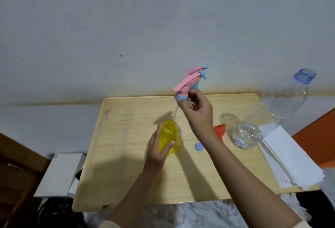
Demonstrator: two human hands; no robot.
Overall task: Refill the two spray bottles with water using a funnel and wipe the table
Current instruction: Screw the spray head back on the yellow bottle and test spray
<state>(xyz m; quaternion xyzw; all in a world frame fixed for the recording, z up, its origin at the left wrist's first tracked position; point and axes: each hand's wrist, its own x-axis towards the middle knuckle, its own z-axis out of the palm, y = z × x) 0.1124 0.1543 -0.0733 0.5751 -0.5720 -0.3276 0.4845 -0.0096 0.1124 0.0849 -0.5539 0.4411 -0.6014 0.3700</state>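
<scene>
While the left hand [157,152] grips the yellow bottle [169,134], the right hand [198,113] pinches its spray head [186,82] above.

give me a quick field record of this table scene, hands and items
left hand: grips yellow spray bottle, upright, neck open
right hand: pinches pink-blue spray head, held above the bottle, tube tip at its mouth
funnel: orange, on table, partly behind right wrist
water bottle: clear, uncapped
cap: blue, lying loose
paper stack: table's right edge
</scene>
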